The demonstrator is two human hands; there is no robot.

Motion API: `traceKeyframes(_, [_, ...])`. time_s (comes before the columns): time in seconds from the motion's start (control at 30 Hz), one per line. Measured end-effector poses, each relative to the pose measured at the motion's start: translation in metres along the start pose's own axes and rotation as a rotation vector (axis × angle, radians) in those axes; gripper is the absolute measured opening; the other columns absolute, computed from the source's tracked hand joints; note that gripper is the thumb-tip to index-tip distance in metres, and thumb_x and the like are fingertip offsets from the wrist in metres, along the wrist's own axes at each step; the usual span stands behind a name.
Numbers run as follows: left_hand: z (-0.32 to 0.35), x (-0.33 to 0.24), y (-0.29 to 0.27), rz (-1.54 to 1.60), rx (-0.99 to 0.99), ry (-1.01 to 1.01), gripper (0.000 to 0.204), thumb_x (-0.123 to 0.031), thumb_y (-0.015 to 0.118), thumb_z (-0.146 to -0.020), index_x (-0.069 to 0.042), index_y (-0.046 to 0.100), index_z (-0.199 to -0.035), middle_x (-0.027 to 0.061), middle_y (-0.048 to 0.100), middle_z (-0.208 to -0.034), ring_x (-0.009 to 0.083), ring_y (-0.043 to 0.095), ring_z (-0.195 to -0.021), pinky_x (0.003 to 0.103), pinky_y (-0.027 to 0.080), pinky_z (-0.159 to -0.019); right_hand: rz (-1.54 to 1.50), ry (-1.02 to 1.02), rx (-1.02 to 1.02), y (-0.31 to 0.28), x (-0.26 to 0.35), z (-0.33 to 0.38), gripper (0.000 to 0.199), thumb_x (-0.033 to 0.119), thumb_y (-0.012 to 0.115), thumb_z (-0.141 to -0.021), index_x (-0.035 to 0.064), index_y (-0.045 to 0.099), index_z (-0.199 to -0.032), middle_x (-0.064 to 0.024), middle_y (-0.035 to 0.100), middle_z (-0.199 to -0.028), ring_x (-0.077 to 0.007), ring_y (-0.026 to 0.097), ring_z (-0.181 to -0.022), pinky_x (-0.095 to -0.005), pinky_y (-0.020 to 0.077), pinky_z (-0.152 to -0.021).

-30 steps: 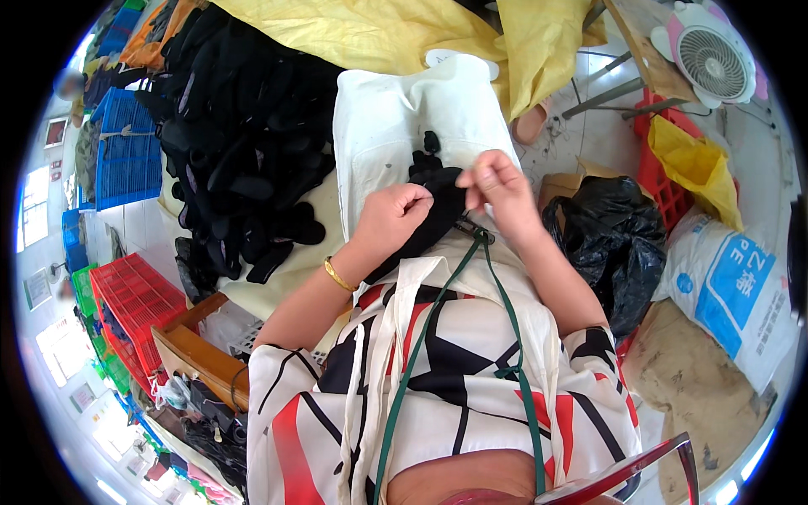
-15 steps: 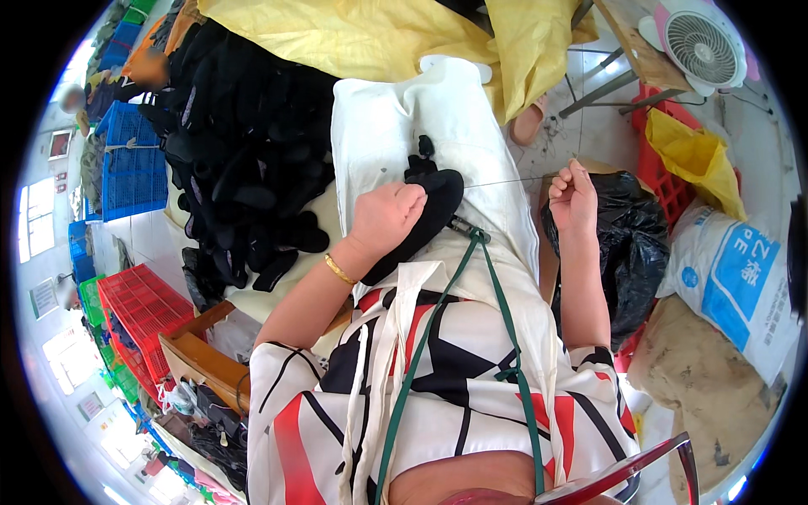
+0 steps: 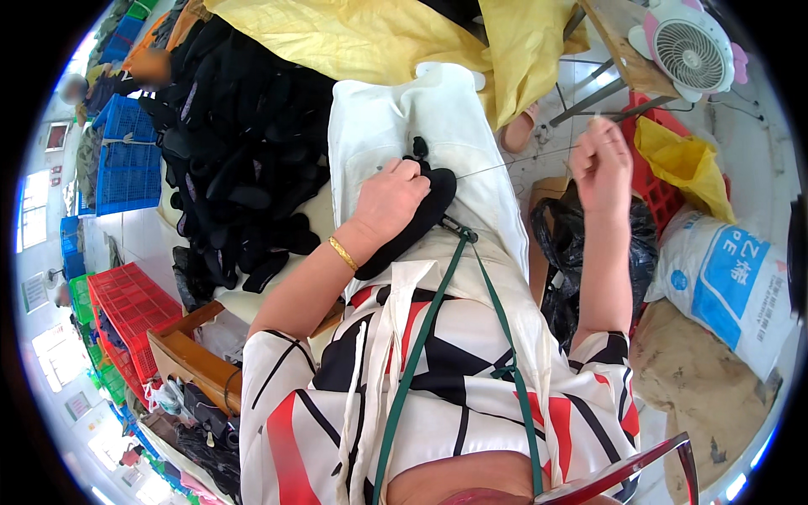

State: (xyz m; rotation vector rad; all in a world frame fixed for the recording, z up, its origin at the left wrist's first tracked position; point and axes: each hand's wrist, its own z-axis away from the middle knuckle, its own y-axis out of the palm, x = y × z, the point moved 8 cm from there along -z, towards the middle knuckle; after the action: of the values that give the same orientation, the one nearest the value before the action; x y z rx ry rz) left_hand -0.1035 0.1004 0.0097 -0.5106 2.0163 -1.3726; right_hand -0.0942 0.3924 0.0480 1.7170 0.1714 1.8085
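Over my lap, my left hand (image 3: 391,202) is closed round a black cloth shoe (image 3: 442,187), whose rounded end sticks out past the fingers. A thin dark thread (image 3: 513,160) stretches taut from the shoe toward my raised right hand (image 3: 603,164). That hand is off to the right with its fingers pinched together on the thread; a needle, if any, is too small to make out. Beyond my left knuckles lies a small black piece (image 3: 419,148) on the white apron (image 3: 370,109). Green scissors or a clip-like metal tool (image 3: 459,227) hangs on a green cord (image 3: 438,290).
Left of my lap is a large heap of black shoes (image 3: 244,151). Blue crates (image 3: 126,172), a red crate (image 3: 135,311) and a wooden drawer (image 3: 198,353) stand further left. On the right are a black plastic bag (image 3: 589,261), a white-blue sack (image 3: 724,278) and a fan (image 3: 686,52).
My right hand has moved up and slightly outward, drawing the thread longer. My left hand stays on the shoe, shifted slightly upward. The whole view has shifted a little.
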Motion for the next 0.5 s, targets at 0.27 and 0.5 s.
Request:
traceKeyframes(0.27, [0.005, 0.025, 0.012, 0.395, 0.006, -0.286, 0.010, -0.014, 0.068, -0.082, -0.005, 0.066, -0.078, 0.0079, 0.061, -0.083, 0.0261, 0.061, -0.082, 0.038, 0.051, -0.069, 0.300, -0.430, 0.027, 0.015, 0.046, -0.025, 0.007, 0.012, 0.058, -0.099, 0.0043, 0.058, -0.100, -0.0026, 0.058, -0.076, -0.0102, 0.053, -0.063, -0.0224, 0.0447, -0.058])
traceKeyframes(0.5, [0.015, 0.052, 0.036, 0.679, 0.033, -0.425, 0.012, -0.012, 0.068, -0.084, 0.001, 0.069, -0.085, 0.0122, 0.064, -0.083, 0.0244, 0.062, -0.077, 0.033, 0.049, -0.070, 1.504, -0.541, 0.837, 0.106, -0.106, 0.032, 0.006, 0.011, 0.062, -0.083, 0.0083, 0.063, -0.088, -0.0090, 0.063, -0.084, -0.0311, 0.064, -0.084, -0.0414, 0.0518, -0.070])
